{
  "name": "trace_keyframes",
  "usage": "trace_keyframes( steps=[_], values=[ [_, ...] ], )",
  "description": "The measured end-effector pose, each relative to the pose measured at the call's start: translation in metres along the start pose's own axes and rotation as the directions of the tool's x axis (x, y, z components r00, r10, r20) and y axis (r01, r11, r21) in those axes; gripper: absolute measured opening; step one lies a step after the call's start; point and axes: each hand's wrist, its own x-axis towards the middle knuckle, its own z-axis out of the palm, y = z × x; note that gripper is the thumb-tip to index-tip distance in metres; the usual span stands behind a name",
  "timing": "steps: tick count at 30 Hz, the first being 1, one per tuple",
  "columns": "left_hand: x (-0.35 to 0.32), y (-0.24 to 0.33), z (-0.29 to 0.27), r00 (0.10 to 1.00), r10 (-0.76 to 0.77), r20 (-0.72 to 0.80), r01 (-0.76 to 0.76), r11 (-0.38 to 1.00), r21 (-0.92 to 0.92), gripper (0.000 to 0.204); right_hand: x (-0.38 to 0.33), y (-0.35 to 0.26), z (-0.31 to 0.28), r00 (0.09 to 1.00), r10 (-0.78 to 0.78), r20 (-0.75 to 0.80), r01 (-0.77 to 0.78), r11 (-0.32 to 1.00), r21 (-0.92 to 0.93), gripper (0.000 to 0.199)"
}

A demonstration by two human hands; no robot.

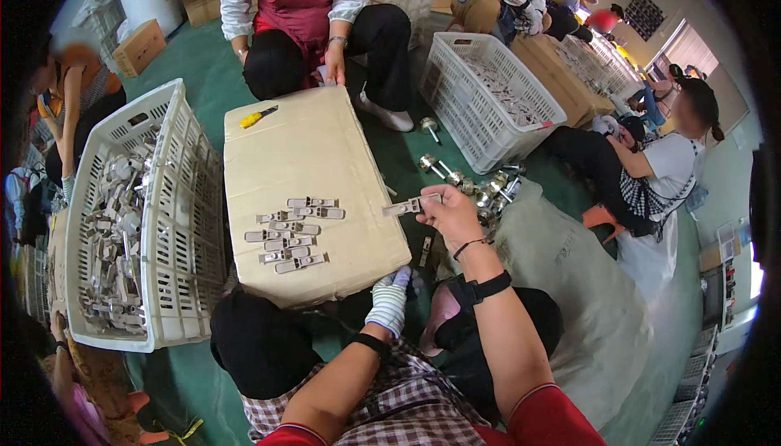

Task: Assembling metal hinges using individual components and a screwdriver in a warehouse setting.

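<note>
My right hand [452, 217] pinches one end of a slotted metal fitting [400, 208], held level just past the right edge of a cardboard carton [325, 153]. On the carton's near half lie several similar metal fittings [293, 230], loosely grouped in rows. My left hand [389, 304], in a striped glove with grey fingertips, is at the carton's near right corner. Its fingers are curled together; what they grip, if anything, is hidden. A yellow utility knife [259, 117] rests on the carton's far left part.
A white crate [175, 226] full of metal parts stands left of the carton. Another crate [496, 133] is at the far right. Round-headed metal pieces [488, 194] and a pale plastic sack [569, 275] lie right. A person [305, 23] sits opposite, one hand at the carton's far edge.
</note>
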Motion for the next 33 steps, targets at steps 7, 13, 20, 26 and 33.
trace_keyframes(
  steps=[7, 13, 20, 26, 33],
  values=[
    [0.003, -0.003, -0.004, 1.000, 0.001, 0.017, -0.001, 1.000, 0.006, 0.016, 0.009, 0.051, -0.018, 0.991, 0.111, -0.071, -0.123, 0.972, -0.201, 0.009],
    [0.003, -0.004, -0.004, 1.000, 0.026, 0.010, -0.026, 1.000, -0.001, 0.016, 0.013, 0.069, -0.015, 0.997, -0.049, -0.063, 0.009, 0.855, -0.519, 0.014],
    [0.003, -0.003, -0.006, 0.998, 0.063, 0.015, -0.063, 0.997, 0.048, 0.022, 0.014, 0.070, -0.012, 0.996, 0.030, -0.078, -0.065, 0.874, -0.481, 0.016],
    [-0.011, 0.016, 0.006, 1.000, -0.010, -0.009, 0.010, 0.997, 0.071, 0.031, 0.021, 0.085, -0.019, 0.997, -0.011, -0.070, -0.027, 0.854, -0.520, 0.016],
    [0.000, 0.005, -0.004, 0.997, -0.077, 0.024, 0.077, 0.997, 0.013, 0.030, 0.020, 0.083, -0.013, 0.998, -0.004, -0.062, -0.028, 0.861, -0.508, 0.016]
  ],
)
